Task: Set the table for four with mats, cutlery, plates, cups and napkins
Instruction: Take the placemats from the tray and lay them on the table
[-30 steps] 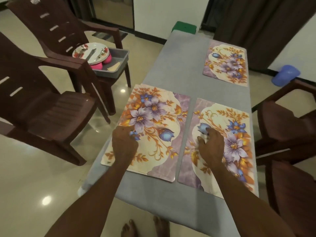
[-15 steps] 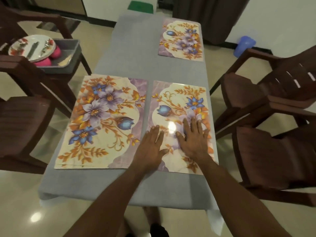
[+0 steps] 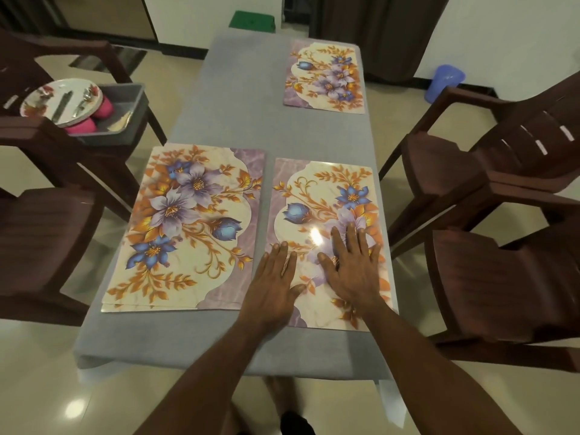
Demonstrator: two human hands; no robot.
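Three floral mats lie on the grey table [image 3: 238,98]. My left hand [image 3: 273,287] and my right hand [image 3: 353,271] press flat, fingers spread, on the near right mat [image 3: 326,196]. The near left mat [image 3: 188,227] looks like two mats stacked, with a second edge showing along its front. A far right mat [image 3: 326,76] lies at the back. On a chair at the left, a grey tub [image 3: 125,111] holds a flowered plate [image 3: 61,100] with cutlery on it and pink cups [image 3: 105,108].
Brown plastic chairs stand on both sides: one at the near left [image 3: 40,233], two on the right [image 3: 502,171]. A blue bin [image 3: 444,81] and a green object [image 3: 251,22] sit on the floor beyond the table. My feet show under the table's near edge.
One second ago each hand was on a different near mat. My left hand has come over to the right mat, and both hands have flattened on it. The view has swung right.
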